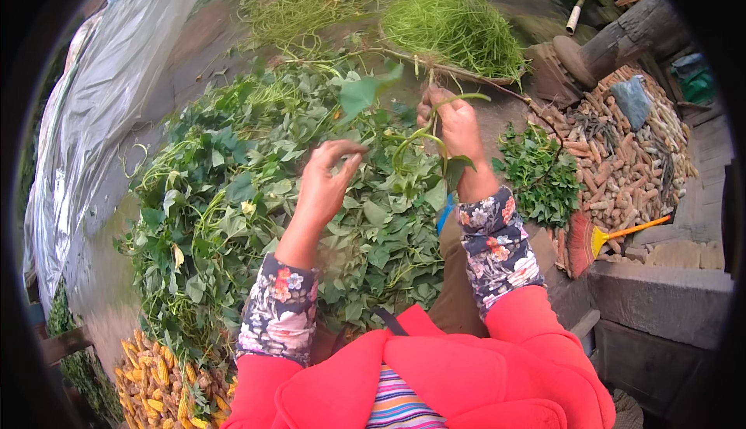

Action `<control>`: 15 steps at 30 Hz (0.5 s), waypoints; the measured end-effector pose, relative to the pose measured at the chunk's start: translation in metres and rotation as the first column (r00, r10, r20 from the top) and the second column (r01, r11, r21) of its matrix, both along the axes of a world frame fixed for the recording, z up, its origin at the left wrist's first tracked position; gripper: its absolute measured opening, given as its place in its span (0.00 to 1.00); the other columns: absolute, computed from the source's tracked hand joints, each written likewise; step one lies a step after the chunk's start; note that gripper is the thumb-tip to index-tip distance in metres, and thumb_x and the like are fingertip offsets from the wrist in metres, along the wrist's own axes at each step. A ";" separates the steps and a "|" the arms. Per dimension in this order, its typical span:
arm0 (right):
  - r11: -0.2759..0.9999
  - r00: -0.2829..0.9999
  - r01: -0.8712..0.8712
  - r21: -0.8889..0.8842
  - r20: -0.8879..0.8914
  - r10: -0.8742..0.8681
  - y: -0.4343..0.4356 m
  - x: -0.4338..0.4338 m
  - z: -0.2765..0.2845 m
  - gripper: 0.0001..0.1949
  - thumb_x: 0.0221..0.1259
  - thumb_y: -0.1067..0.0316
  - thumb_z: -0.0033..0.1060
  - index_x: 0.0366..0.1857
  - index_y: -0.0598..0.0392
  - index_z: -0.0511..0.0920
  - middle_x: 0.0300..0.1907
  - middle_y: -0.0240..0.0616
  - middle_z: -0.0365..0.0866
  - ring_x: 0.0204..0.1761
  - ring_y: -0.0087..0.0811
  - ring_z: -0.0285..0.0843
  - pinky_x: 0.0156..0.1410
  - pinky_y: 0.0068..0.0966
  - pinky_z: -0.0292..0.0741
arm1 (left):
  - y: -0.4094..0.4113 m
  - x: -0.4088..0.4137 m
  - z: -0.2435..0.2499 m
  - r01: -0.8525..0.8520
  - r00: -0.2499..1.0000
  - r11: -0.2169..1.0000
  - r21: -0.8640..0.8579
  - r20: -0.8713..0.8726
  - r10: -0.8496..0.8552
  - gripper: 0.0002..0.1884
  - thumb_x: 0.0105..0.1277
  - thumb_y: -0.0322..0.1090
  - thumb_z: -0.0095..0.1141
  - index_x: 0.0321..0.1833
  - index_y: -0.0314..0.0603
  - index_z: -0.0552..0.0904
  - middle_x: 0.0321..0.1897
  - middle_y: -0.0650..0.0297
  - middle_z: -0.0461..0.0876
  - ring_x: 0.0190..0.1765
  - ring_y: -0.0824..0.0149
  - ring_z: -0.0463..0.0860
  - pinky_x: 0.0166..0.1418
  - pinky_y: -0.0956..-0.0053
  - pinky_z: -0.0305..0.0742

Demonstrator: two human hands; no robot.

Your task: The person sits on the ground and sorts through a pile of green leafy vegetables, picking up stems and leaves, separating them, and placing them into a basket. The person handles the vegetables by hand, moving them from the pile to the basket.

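Observation:
My right hand [454,120] is raised above the ground, its fingers closed around a green leafy vine [417,137]. Curled stems hang from that grip, and a thin rootlike strand [539,111] trails away to the right. Lower and to the left, my left hand [329,175] hovers with thumb and forefinger a little apart, nothing visible between them. A blurred broad leaf [358,98] shows between and above the hands. Below both hands spreads a large heap of leafy vines [233,207], looking like sweet potato vines, in front of my legs.
Thin green stems fill a shallow basket [454,73] ahead; looser stems [315,6] lie beside it. To the right are a small leafy pile [539,175], corncobs [623,161], a broom [588,242] and a wooden post [623,41]. Plastic sheeting [111,91] hangs left; yellow corn [157,376] lies lower left.

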State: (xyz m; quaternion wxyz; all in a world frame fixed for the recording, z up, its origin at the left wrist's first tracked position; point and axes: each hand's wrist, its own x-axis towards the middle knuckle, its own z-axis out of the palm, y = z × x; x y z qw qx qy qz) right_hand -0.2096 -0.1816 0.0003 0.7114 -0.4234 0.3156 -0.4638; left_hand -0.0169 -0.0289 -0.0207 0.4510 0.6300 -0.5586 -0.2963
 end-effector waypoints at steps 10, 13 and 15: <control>0.990 0.993 0.108 -0.093 -0.034 -0.111 -0.002 0.000 -0.004 0.13 0.76 0.58 0.63 0.37 0.57 0.82 0.28 0.29 0.81 0.26 0.21 0.78 0.33 0.20 0.76 | -0.003 -0.023 0.004 0.251 0.793 0.967 0.051 -0.583 -0.175 0.14 0.79 0.35 0.57 0.58 0.30 0.83 0.41 0.68 0.87 0.40 0.77 0.80 0.47 0.78 0.77; 0.976 0.981 0.185 -0.114 -0.030 -0.190 -0.010 -0.011 -0.004 0.12 0.76 0.59 0.62 0.37 0.57 0.83 0.28 0.29 0.81 0.26 0.22 0.78 0.33 0.21 0.77 | -0.001 -0.024 0.008 0.258 0.849 0.964 0.071 -0.493 -0.191 0.12 0.79 0.34 0.54 0.53 0.31 0.84 0.35 0.68 0.85 0.35 0.77 0.77 0.40 0.79 0.73; 0.970 0.979 0.202 -0.132 -0.013 -0.206 -0.014 -0.013 -0.004 0.12 0.76 0.59 0.62 0.37 0.57 0.83 0.28 0.30 0.81 0.26 0.22 0.78 0.33 0.21 0.77 | 0.000 -0.026 0.013 0.266 0.835 0.959 0.101 -0.522 -0.176 0.11 0.78 0.33 0.52 0.52 0.32 0.82 0.38 0.67 0.85 0.34 0.77 0.77 0.40 0.78 0.74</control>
